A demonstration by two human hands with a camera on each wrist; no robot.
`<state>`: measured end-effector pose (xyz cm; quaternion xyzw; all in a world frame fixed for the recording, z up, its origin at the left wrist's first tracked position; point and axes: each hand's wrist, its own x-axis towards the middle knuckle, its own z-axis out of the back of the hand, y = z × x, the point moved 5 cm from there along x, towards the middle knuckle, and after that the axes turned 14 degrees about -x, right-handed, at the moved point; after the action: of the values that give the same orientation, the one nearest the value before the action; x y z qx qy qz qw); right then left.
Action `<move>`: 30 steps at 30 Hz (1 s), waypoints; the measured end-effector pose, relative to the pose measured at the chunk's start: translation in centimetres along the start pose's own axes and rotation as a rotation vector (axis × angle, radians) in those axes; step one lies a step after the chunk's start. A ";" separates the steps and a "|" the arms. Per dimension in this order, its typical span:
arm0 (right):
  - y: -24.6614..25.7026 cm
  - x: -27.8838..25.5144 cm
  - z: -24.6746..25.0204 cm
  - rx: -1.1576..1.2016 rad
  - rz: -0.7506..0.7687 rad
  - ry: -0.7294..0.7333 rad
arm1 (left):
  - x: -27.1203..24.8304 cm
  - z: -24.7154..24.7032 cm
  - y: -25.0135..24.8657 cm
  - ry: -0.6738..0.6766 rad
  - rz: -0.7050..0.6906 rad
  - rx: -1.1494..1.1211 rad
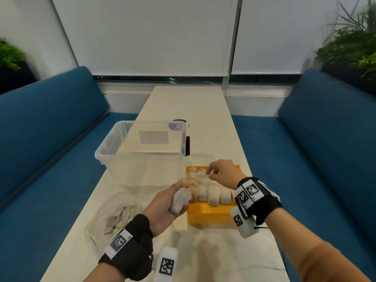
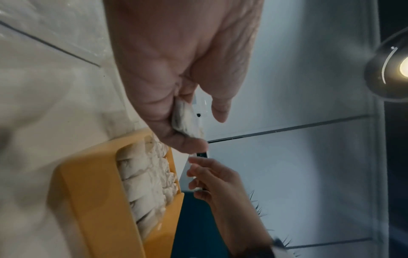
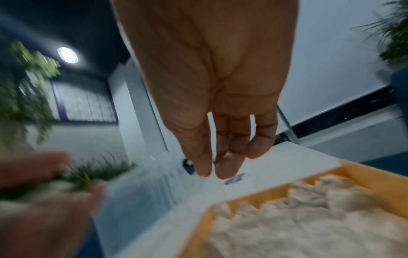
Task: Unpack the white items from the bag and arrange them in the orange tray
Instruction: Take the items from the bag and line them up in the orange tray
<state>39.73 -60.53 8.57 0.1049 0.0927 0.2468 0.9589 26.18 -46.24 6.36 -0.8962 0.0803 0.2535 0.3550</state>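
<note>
My left hand (image 1: 160,208) grips one white dumpling-like item (image 1: 180,200) just off the left edge of the orange tray (image 1: 209,217). The left wrist view shows that item (image 2: 187,118) pinched between thumb and fingers above the tray (image 2: 92,183). Several white items (image 1: 211,192) stand in rows inside the tray. My right hand (image 1: 221,174) hovers over the tray's far end, and its fingers (image 3: 229,157) hang down relaxed and hold nothing. The clear plastic bag (image 1: 97,218) lies at the near left with more white items (image 1: 118,218) inside.
A large clear plastic bin (image 1: 140,151) stands on the white table (image 1: 183,102) behind the bag and left of the tray. Blue benches (image 1: 50,129) (image 1: 325,139) run along both long sides. Plants (image 1: 354,43) sit in the far corners.
</note>
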 end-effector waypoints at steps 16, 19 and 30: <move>3.4 -7.2 2.4 0.484 0.087 -0.140 | -0.9 -3.5 1.3 0.162 0.048 -0.065; 3.2 -7.5 3.6 0.592 0.104 -0.132 | -1.2 -3.0 1.4 0.142 0.106 -0.093; 3.5 -8.0 7.0 0.618 0.124 -0.164 | -1.6 -3.5 -1.1 0.192 -0.215 0.142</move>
<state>32.90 -62.55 17.18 0.4158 0.0793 0.2555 0.8692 26.50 -47.85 10.01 -0.8924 0.0351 0.1210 0.4332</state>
